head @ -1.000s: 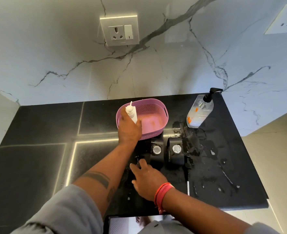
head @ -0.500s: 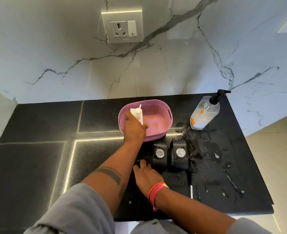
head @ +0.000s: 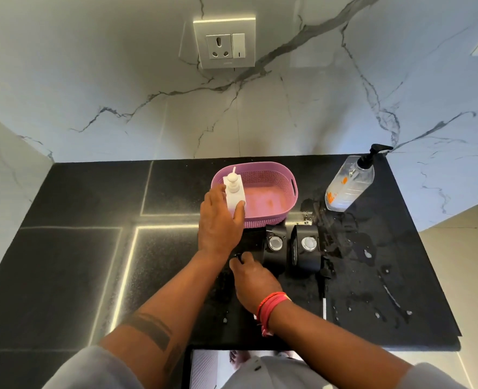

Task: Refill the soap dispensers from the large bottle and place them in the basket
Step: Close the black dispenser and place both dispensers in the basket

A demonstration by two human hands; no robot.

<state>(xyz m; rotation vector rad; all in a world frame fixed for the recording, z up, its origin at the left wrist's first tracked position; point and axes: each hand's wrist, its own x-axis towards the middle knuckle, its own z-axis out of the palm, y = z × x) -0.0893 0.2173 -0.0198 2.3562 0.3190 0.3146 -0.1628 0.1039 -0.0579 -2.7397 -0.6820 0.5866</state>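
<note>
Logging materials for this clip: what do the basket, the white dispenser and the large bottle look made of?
Basket: matte pink plastic, going by its moulded lattice walls. White dispenser: opaque, smooth, probably plastic. Large bottle: clear plastic, since liquid shows through it, with a black pump.

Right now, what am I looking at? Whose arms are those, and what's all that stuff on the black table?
There is no machine here, just a person wearing a camera on their head, so you look down at their own arms. The left hand holds a white dispenser at the pink basket. The right hand touches something small and dark that I cannot make out. On the wet black counter stand two black dispensers with open tops, and a big clear bottle farther back.
</note>
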